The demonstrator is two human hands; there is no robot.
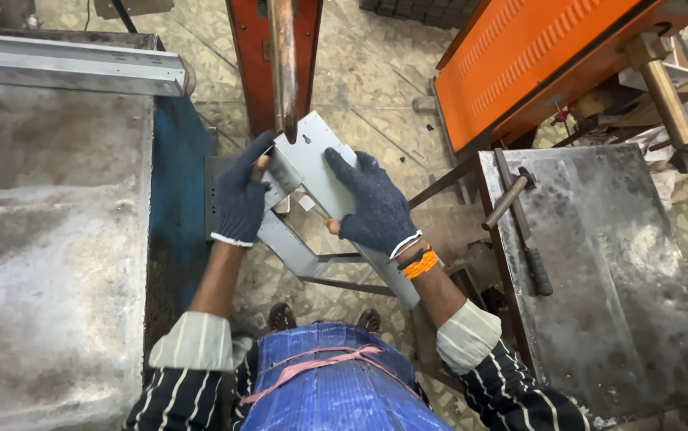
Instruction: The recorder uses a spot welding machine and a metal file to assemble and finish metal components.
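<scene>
Left: grey steel table [49, 239], aluminium channel [72, 68] lying at its 12 o'clock edge. Left hand [242, 198], dark knit glove, fingers closed around the upper-left edge of the bent sheet-metal bracket [312, 164]. Copper electrode rod [284, 68] comes down from 12 o'clock; its tip sits at the bracket's top end. Right hand [374, 209], gloved, closed on the bracket's right flank, thumb underneath. The bracket sits at frame centre, between the two tables, over the floor. Long axis runs roughly 11 to 5 o'clock, holed end pointing up at the rod. Right: second steel table [623, 279] with a hammer [519, 231] on it. Risks: fingers close to the rod tip, so pinch or burn is likely if the hold shifts; sharp sheet edges could cut through knit gloves; a tilted bracket could slip off the tip.
</scene>
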